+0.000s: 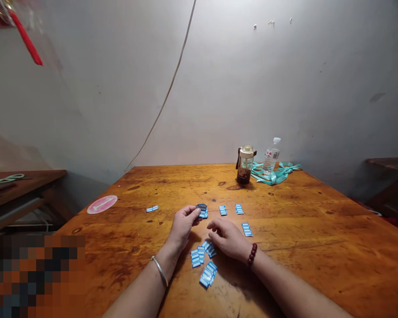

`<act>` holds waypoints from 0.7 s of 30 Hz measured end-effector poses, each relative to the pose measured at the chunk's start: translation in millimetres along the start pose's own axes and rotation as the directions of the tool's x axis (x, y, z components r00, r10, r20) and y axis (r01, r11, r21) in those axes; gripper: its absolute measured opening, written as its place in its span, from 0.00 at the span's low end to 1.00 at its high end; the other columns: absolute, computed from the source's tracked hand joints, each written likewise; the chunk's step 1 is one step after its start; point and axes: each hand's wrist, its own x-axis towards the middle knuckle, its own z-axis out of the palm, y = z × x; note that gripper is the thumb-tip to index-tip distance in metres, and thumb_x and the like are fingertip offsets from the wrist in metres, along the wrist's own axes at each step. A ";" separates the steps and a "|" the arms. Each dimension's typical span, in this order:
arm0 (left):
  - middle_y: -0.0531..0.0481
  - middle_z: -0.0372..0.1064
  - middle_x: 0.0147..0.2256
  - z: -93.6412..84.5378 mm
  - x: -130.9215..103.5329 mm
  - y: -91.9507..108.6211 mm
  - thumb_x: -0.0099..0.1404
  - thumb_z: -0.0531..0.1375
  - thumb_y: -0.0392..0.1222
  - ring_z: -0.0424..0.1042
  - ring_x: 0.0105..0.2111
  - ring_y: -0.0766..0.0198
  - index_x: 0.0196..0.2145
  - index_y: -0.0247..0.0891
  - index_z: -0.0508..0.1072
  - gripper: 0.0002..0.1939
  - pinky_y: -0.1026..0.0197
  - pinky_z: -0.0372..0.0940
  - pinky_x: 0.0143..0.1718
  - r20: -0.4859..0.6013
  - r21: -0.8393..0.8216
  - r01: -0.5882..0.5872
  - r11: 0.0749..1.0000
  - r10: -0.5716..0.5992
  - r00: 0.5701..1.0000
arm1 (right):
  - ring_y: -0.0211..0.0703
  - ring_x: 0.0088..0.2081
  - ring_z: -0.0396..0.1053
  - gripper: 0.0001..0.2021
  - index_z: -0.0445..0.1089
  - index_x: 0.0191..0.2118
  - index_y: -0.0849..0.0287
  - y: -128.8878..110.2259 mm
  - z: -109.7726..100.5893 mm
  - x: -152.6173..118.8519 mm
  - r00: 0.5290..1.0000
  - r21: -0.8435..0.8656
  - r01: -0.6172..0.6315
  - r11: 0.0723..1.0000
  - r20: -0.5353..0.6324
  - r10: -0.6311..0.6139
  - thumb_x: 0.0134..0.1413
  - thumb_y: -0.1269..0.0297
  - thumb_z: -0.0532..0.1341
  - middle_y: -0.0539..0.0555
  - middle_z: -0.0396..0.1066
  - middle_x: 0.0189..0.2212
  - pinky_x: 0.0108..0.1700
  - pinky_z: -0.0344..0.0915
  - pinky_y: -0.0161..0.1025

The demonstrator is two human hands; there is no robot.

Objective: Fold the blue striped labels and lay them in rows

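Observation:
My left hand (184, 223), with a silver bangle at the wrist, pinches a small dark-faced strip card (201, 206) just over a blue-and-white card (203, 215). To its right, my right hand (227, 236) hovers with curled fingers slightly apart and nothing visible in them; a dark red bead bracelet is on that wrist. Below the hands lie overlapping blue-and-white cards (197, 256) and another small pile (208, 274). Further cards lie singly at the right: one (223, 210), one (239, 209) and one (247, 229). A smaller piece (152, 208) lies at the left.
A lidded cup with dark contents (245, 165) stands at the back right, beside a clear water bottle (272, 155) and turquoise ribbon (275, 177). A pink oval sticker (102, 205) is at the wooden table's (119, 247) left edge. Side tables flank it.

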 end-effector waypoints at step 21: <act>0.51 0.69 0.26 -2.1 1.8 -6.1 0.48 0.60 0.45 0.68 0.25 0.68 0.28 0.35 0.67 0.12 0.69 0.61 0.25 -0.004 -0.009 0.053 0.999 -0.053 0.999 | 0.35 0.30 0.59 0.04 0.65 0.23 0.60 -0.9 17.7 1.7 0.994 0.054 -0.063 0.997 0.095 0.058 0.38 0.75 0.56 0.48 0.64 0.25 0.32 0.53 0.31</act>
